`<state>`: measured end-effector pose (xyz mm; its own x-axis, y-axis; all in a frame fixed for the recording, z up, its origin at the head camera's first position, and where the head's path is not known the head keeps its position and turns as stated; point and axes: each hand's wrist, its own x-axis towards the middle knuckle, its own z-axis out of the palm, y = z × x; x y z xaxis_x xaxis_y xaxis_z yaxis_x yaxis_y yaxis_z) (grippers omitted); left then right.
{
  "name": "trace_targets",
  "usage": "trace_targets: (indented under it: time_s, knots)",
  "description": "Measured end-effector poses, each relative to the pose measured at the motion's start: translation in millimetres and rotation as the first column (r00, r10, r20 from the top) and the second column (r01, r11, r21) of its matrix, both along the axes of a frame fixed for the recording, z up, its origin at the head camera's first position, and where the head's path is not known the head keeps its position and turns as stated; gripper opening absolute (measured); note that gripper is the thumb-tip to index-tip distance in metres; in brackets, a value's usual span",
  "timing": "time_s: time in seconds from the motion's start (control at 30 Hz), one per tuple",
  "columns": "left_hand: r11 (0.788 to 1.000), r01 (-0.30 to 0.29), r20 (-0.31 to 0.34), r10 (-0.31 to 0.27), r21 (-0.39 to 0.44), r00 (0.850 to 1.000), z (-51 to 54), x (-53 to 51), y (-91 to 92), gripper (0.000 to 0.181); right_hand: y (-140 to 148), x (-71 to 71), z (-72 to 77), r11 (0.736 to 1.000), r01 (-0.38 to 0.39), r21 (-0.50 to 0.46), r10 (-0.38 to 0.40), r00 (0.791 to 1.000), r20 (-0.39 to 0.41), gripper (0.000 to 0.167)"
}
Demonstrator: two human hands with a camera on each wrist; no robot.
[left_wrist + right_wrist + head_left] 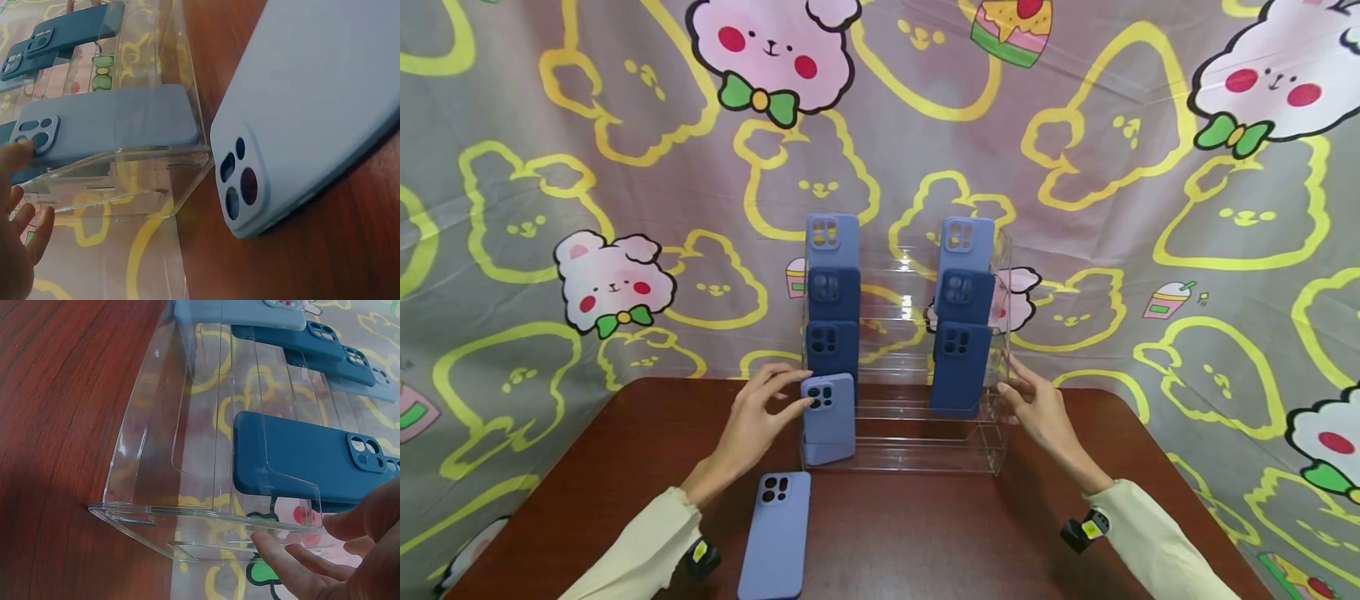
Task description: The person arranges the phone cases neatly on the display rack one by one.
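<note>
A light-blue phone case (830,421) stands in the front left of a clear acrylic display rack (917,408). My left hand (758,412) is beside it, thumb and index tips at its upper left edge. In the left wrist view, a digit overlaps the camera cutouts of that case (119,122), and other fingers spread outside the rack's side. My right hand (1037,408) is at the rack's right side, its fingertips at the clear side panel (250,519); whether they touch is unclear. Nearest to it stands a dark-blue phone case (294,453).
Another light-blue case (777,533) lies on the brown table (910,533), in front of the rack's left end. Dark-blue (835,292) and light-blue cases fill left and right columns on the higher tiers. A cartoon-print cloth (880,150) hangs behind.
</note>
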<state>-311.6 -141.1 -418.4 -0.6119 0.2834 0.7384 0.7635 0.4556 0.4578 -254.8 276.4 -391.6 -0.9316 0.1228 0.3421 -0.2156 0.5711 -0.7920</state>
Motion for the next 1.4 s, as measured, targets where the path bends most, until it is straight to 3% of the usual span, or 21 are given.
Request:
trace_targets:
  time_s: [0.27, 0.43, 0.77, 1.2, 1.4]
  knots:
    - [0.993, -0.055, -0.106, 0.044, -0.109, 0.993, 1.3, -6.5, 1.8, 0.041, -1, 1.1, -2.4, 0.999, -0.021, -0.043, 0.021, 1.000, 0.010, 0.058]
    - [0.987, -0.093, -0.169, 0.070, -0.130, 0.983, -0.5, -6.4, 2.0, 0.046, -3, 2.6, 1.4, 0.998, -0.025, -0.052, 0.026, 0.999, 0.026, 0.059]
    - [0.989, -0.089, -0.165, 0.068, -0.122, 0.984, 1.0, -1.9, 1.6, 0.055, -2, 1.5, 3.0, 0.999, -0.021, -0.050, 0.021, 1.000, 0.017, 0.058]
    - [0.969, -0.066, -0.207, 0.016, -0.240, 0.978, 12.5, -5.3, 7.2, 0.049, -1, 1.1, 2.6, 1.000, -0.013, -0.026, 0.013, 1.000, 0.017, 0.058]
    - [0.969, -0.060, -0.203, 0.010, -0.240, 0.979, 12.1, -5.0, 6.5, 0.052, 0, 0.0, 0.9, 1.000, -0.005, -0.019, 0.005, 1.000, 0.010, 0.058]
